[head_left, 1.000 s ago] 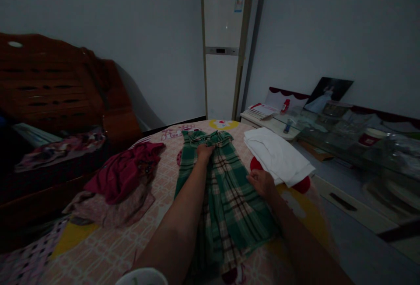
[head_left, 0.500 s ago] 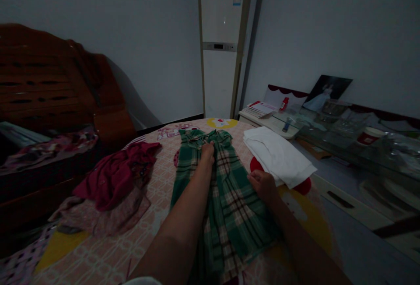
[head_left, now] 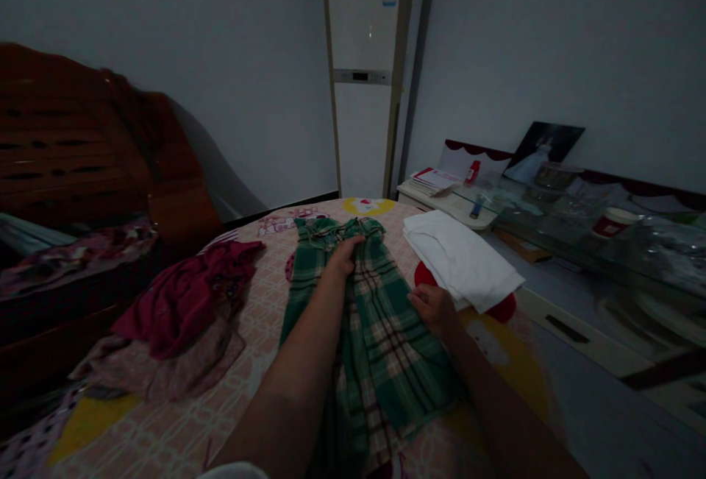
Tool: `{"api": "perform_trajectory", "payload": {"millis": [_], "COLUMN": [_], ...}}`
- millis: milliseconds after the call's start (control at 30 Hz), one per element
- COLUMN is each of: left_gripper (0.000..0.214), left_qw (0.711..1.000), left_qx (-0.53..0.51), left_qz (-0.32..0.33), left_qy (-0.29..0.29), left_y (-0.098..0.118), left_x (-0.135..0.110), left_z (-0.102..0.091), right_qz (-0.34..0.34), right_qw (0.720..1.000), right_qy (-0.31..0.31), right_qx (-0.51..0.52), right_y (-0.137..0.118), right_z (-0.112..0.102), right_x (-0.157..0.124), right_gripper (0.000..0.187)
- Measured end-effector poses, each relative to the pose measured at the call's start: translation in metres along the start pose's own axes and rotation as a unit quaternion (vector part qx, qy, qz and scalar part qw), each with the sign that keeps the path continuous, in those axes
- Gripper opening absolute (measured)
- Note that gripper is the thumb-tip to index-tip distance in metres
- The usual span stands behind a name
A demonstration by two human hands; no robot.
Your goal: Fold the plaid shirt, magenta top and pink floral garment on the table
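Observation:
A green plaid shirt (head_left: 394, 324) lies spread lengthwise, its collar end away from me. My left hand (head_left: 346, 252) rests on the upper front just below the collar, fingers stretched out over the cloth and pointing right. At the shirt's right edge, my right hand (head_left: 435, 308) is closed, thumb and fingers pinched on the edge of the fabric. Close beyond that hand is a folded white garment (head_left: 463, 262). My left forearm covers part of the shirt's left side.
The shirt lies on a patterned pink cloth (head_left: 262, 302). To the left are a crumpled magenta garment (head_left: 187, 299) and a wooden bench (head_left: 66, 126). On the right, a glass-topped cabinet (head_left: 557, 232) holds a paper cup (head_left: 615, 223). A tall white air conditioner (head_left: 361, 133) stands behind.
My left hand has slid slightly to the right across the shirt's upper front, its fingers now reaching further right. My right hand stays at the right edge. The whole view has shifted a little.

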State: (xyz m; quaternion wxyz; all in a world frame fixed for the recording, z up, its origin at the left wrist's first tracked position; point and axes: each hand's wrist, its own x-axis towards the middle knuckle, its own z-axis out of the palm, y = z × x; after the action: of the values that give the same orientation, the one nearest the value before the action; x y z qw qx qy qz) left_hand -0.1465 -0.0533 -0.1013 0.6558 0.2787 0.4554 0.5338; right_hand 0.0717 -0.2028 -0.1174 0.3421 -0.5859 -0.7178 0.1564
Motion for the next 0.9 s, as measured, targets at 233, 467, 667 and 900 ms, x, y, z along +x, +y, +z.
{"api": "perform_trajectory", "payload": {"millis": [233,467,667,900], "left_gripper": [0.008,0.008,0.013,0.011], "left_qw": [0.994,0.992,0.991,0.999], "left_qx": [-0.058,-0.106,-0.124,0.020], "left_qz": [-0.064,-0.035,-0.011,-0.008], "left_qy": [-0.063,-0.066,-0.046,-0.044], "left_y": [0.020,0.027,0.006,-0.002], "left_x": [-0.003,0.004,0.014,0.031], "left_z": [0.030,0.043,0.038,0.035], "right_qz": [0.007,0.018,0.024,0.030], "right_qw": [1.000,0.999,0.999,0.999], "right_qy": [-0.004,-0.022,-0.025,-0.020], "right_qx": [0.000,0.015,0.009,-0.006], "right_y": [0.000,-0.002,-0.007,-0.005], "right_z": [0.001,0.000,-0.002,0.001], "right_x": [0.001,0.000,-0.001,-0.001], "right_gripper": [0.026,0.023,0.022,0.020]}}
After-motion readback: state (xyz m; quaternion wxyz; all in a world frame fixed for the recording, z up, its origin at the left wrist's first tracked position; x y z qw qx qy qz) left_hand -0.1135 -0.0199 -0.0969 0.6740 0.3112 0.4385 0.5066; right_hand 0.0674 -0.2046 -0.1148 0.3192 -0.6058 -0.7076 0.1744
